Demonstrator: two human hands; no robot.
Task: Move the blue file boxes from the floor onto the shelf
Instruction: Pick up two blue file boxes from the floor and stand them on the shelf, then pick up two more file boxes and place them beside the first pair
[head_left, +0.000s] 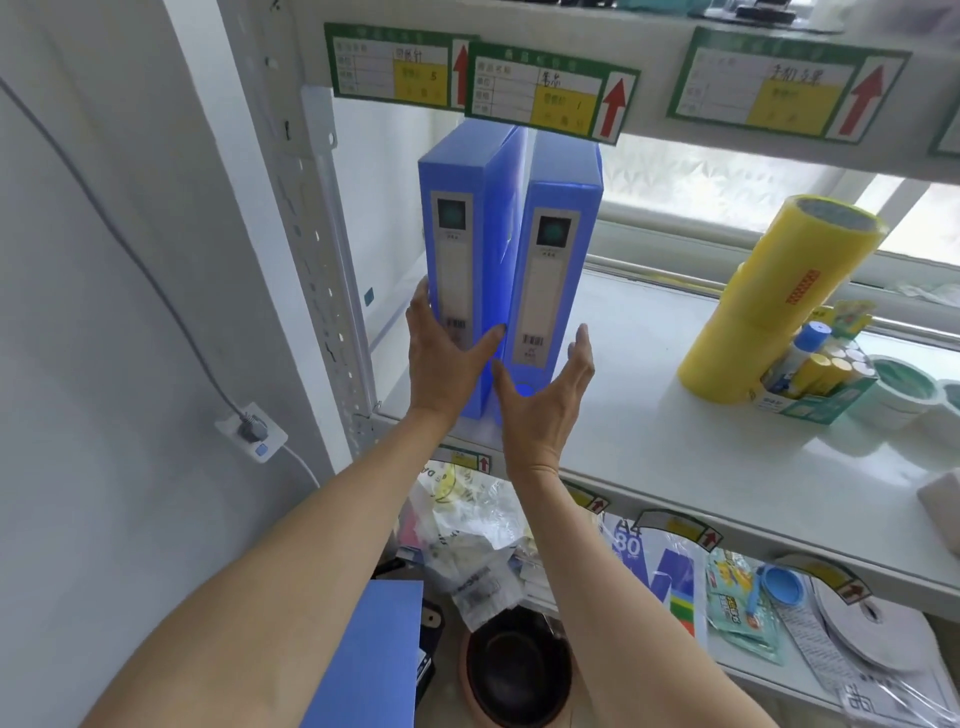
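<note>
Nearest, below the forearms: one more blue plastic file box (369, 654), smooth and flat-faced, low beside the left forearm; a round dark bowl (519, 670) to its right.
Lower shelf, under the wrists: crinkled clear plastic bags (467, 540) and printed packets, too jumbled to count.
Left hand (441, 358): fingers spread, palm flat on the spine of the left blue file box (457, 249); thumb reaches to the seam between the two boxes.
Right hand (545, 400): fingers loosely spread and curved, cupped around the base of the right blue file box (556, 260); whether the fingertips touch it, I cannot tell.
Blue file boxes on the shelf: two, upright, tall, rigid glossy plastic, side walls touching, each spine with a pale label strip and barcode.
White shelf board (649, 415): smooth, matte, bearing both boxes at its left end.
Right of the right fingers, well apart: one tall yellow stack of tape rolls (779, 296), shiny, cylindrical.
Above the fingers: three green-bordered paper labels (550, 88) with red arrows.
</note>
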